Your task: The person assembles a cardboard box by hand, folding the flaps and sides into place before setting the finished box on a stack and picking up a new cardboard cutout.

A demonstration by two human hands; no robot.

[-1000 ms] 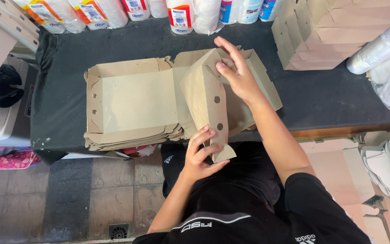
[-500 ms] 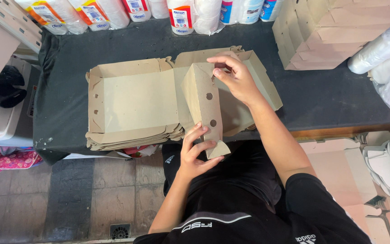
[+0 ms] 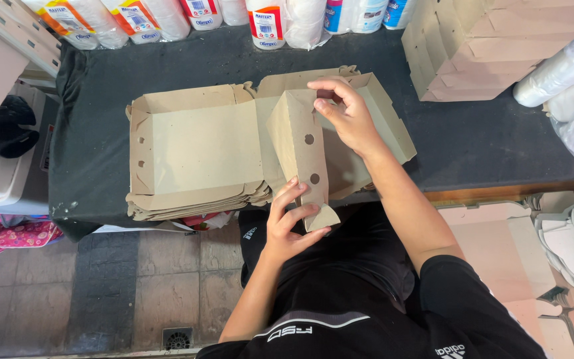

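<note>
left hand [image 3: 287, 223]: i saw it pinching the near end of the raised side flap [image 3: 303, 156], fingers curled round the edge.
right hand [image 3: 347, 116]: fingers closed on the flap's far top corner.
cardboard box [image 3: 330, 133]: lay on the dark table [image 3: 473, 143], half folded.
flat blanks stack [image 3: 194, 149]: just left, touching it.
folded boxes [image 3: 493, 46]: stood far right.

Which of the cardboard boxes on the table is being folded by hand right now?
The top box of the flat stack, with its holed side panel raised between the left hand and right hand; the folded boxes stand untouched.
</note>
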